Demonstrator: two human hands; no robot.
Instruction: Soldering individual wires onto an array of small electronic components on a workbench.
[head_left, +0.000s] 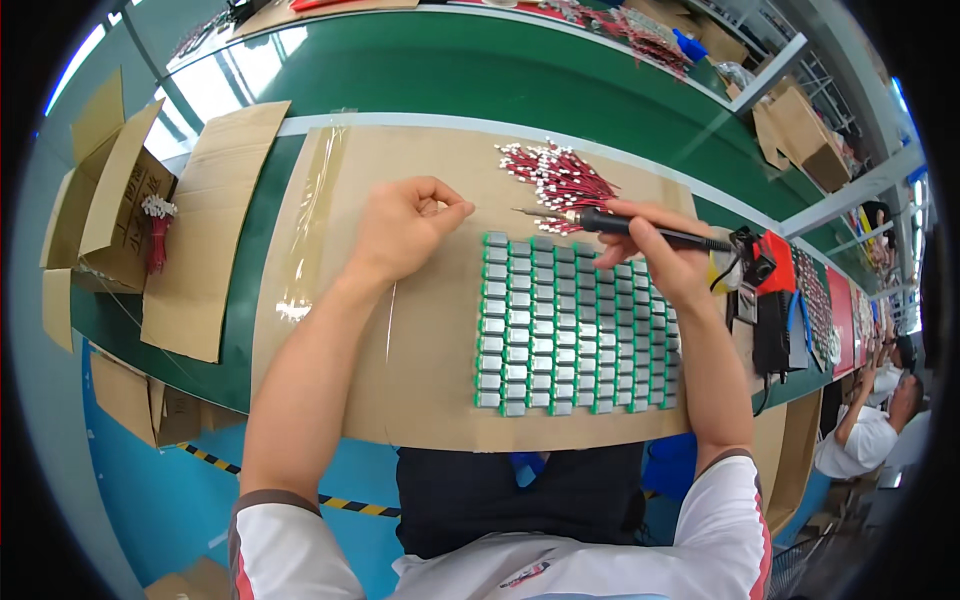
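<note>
Green desk space (262, 262) spreads through a workshop, its near part covered by a cardboard mat (430, 370) that probably shields the top from heat and scratches. Far left stands an open cardboard box (130, 190), with a bundle of red wires (158, 238) at its right edge and a loose cardboard sheet (215, 220) beside it. Tape (322, 195) runs along the mat's left end, perhaps to hold it flat. Next, the left hand (408, 228) is raised, its grip with thumb and forefinger pressed together; I cannot tell whether they pinch anything, though a thin strand (390, 325) shows near the wrist. Silver blocks with green ends (545, 345) sit in tight, staggered columns close to the person's body, likely for easy reach. Beyond them lies a loose pile of white-plugged wires (562, 180). The right hand (668, 258) has its grip closed pen-style round a soldering iron (603, 222), apparently keeping the hot tip leftward, away from the fingers. Further right, a red and black stand (775, 264) seems placed for parking it.
</note>
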